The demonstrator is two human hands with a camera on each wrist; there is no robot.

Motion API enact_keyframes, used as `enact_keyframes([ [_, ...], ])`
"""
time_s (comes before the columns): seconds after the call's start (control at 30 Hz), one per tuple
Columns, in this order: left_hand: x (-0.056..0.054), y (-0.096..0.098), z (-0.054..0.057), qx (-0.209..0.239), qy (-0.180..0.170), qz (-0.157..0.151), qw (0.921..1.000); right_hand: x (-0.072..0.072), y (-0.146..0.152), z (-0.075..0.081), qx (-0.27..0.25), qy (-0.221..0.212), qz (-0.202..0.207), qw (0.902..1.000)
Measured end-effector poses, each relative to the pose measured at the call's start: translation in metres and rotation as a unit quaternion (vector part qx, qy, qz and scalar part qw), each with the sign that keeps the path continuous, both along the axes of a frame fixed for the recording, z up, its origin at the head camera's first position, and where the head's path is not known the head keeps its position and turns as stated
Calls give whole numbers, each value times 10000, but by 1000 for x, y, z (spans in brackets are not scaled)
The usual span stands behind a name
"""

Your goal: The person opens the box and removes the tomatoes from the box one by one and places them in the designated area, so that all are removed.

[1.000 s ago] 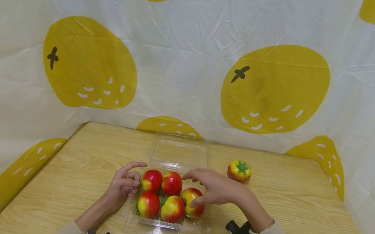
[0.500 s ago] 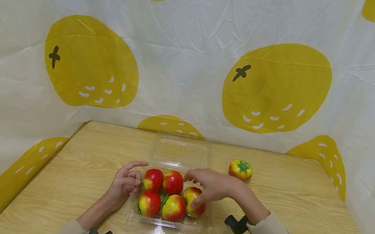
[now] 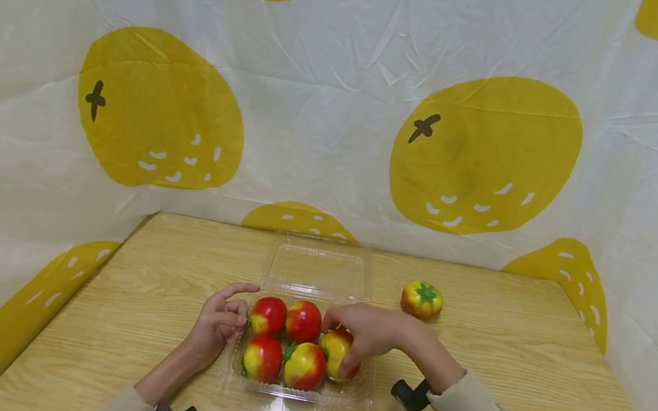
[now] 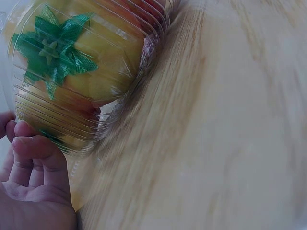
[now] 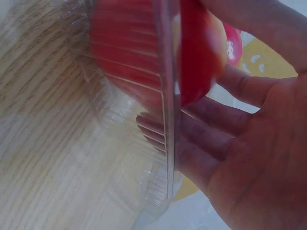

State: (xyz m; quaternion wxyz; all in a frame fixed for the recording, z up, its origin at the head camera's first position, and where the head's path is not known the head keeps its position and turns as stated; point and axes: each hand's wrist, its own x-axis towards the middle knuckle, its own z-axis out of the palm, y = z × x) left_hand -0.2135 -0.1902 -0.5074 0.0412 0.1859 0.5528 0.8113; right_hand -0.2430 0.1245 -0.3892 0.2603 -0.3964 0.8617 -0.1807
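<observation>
A clear plastic clamshell box [image 3: 302, 395] holds several red-and-yellow artificial tomatoes, lying in two rows with one at the right end. My right hand [image 3: 369, 332] reaches over the box's right side, thumb and fingers curled round that right-end tomato [image 3: 335, 348]. In the right wrist view its fingers pass inside the ribbed wall, beside the red tomato [image 5: 201, 52]. At the left wall, my left hand [image 3: 217, 325] pinches the box's rim, its index finger stretched along the back corner. Through the plastic, the left wrist view shows a tomato's green cloth leaves [image 4: 50, 50].
Another artificial tomato [image 3: 422, 300] lies on the wooden table [image 3: 500, 324], behind my right forearm. The box's lid [image 3: 317, 270] is folded back toward the table's far edge. A white cloth with yellow fruit prints [image 3: 317, 123] hangs behind and at both sides.
My right hand has lowered slightly and its fingers have closed round the right-end tomato. The left hand stays at the box's left rim.
</observation>
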Motion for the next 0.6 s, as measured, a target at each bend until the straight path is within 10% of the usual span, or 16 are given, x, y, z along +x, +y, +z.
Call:
enact_keyframes([
  [0.6,0,-1,1,-49,-102,32,9999,2,-3,2,310,-169,-141,9993],
])
